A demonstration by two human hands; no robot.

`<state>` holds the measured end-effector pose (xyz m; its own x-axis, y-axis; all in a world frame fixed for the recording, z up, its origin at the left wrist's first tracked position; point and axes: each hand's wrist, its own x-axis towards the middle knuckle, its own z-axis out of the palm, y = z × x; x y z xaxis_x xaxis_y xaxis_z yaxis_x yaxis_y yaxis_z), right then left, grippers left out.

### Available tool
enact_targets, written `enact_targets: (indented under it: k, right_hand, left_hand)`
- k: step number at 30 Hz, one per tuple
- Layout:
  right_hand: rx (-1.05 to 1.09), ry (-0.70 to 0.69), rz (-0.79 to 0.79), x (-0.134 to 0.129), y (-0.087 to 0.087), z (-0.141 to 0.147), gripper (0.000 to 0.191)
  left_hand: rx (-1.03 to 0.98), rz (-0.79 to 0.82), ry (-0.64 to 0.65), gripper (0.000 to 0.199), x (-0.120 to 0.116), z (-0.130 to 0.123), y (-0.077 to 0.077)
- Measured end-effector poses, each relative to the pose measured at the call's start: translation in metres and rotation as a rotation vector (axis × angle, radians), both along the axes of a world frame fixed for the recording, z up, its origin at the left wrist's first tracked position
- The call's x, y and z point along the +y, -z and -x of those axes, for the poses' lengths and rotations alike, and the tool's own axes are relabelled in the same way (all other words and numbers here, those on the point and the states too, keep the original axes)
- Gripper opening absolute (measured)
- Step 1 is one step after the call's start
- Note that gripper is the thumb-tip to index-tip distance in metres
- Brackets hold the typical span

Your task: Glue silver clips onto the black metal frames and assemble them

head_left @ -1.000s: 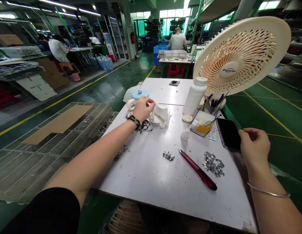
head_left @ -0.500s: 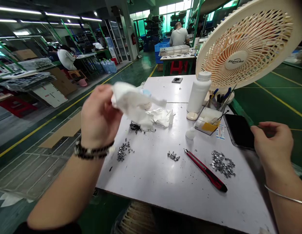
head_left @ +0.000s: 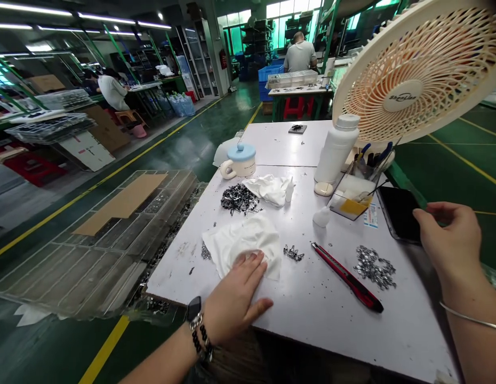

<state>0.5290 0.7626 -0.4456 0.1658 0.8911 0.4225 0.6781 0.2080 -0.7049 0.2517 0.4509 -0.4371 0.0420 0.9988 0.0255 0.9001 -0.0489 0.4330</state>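
My left hand (head_left: 242, 298) lies palm down with its fingers stretched out, pressing on a spread white cloth (head_left: 248, 234) near the table's front edge. Part of a pile of small metal pieces (head_left: 206, 250) peeks out from under the cloth's left side. Beside the black phone (head_left: 400, 213), my right hand (head_left: 452, 234) has its thumb and fingers curled together in a pinch; whatever they may hold cannot be made out. A red box cutter (head_left: 348, 277) lies between the hands, with small metal clips (head_left: 293, 253) to its left and silvery pieces (head_left: 375, 266) to its right.
Behind the cloth are a heap of dark metal clips (head_left: 238, 198), a crumpled white cloth (head_left: 270, 188) and a blue-lidded mug (head_left: 242, 162). A white bottle (head_left: 336, 152), tool holder (head_left: 354, 194) and large fan (head_left: 416, 80) stand at right. Partitioned trays (head_left: 112, 266) lie left; coworkers sit farther back.
My left hand has come down from the air with the white cloth and now rests flat on it on the table. The right hand stays by the phone.
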Motion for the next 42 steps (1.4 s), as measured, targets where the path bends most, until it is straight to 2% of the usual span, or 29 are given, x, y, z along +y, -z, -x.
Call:
enact_targets:
  k: [4, 9, 13, 15, 18, 23, 26, 28, 30, 32, 34, 37, 42]
  right_hand:
    - [-0.007, -0.003, 0.014, -0.001, -0.001, 0.002, 0.025]
    - [-0.030, -0.039, 0.043, -0.003, -0.002, 0.005, 0.026]
    - [-0.039, -0.058, 0.064, -0.001, 0.001, 0.003, 0.027]
    - [-0.041, -0.059, 0.071, 0.001, 0.003, 0.002, 0.027]
    - [-0.049, -0.067, 0.079, 0.003, 0.003, 0.000, 0.028]
    - [-0.066, -0.094, 0.079, 0.003, 0.003, 0.000, 0.031]
    - [-0.068, -0.101, 0.072, 0.004, 0.003, -0.001, 0.032]
    - [-0.066, -0.100, 0.068, 0.005, 0.003, -0.002, 0.032]
    - [-0.065, -0.100, 0.067, 0.005, 0.003, -0.002, 0.032]
    - [-0.063, -0.102, 0.064, 0.006, 0.003, -0.002, 0.032]
    - [-0.062, -0.111, 0.061, 0.006, 0.003, -0.002, 0.033]
    - [-0.062, -0.141, 0.056, 0.007, 0.003, -0.001, 0.035]
    - [-0.069, -0.163, 0.043, 0.008, 0.004, -0.001, 0.036]
  left_hand:
    - [-0.007, 0.054, 0.098, 0.066, -0.007, 0.001, -0.005]
    - [-0.153, 0.020, 0.159, 0.051, 0.024, 0.035, -0.005]
    - [-0.294, -0.127, 0.100, 0.028, 0.050, 0.054, -0.004]
    - [-0.377, -0.231, 0.021, 0.022, 0.057, 0.060, -0.013]
    - [-0.519, -0.365, -0.109, 0.018, 0.064, 0.072, -0.044]
    - [-0.711, -0.519, -0.231, 0.011, 0.085, 0.089, -0.122]
    - [-0.831, -0.538, -0.269, 0.014, 0.106, 0.092, -0.164]
    - [-0.858, -0.524, -0.272, 0.013, 0.121, 0.091, -0.185]
    - [-0.846, -0.517, -0.268, 0.013, 0.136, 0.091, -0.198]
    - [-0.822, -0.513, -0.278, 0.014, 0.152, 0.092, -0.204]
    - [-0.795, -0.495, -0.303, 0.017, 0.169, 0.094, -0.202]
    - [-0.740, -0.474, -0.358, 0.019, 0.200, 0.098, -0.189]
    - [-0.559, -0.461, -0.422, 0.008, 0.248, 0.111, -0.160]
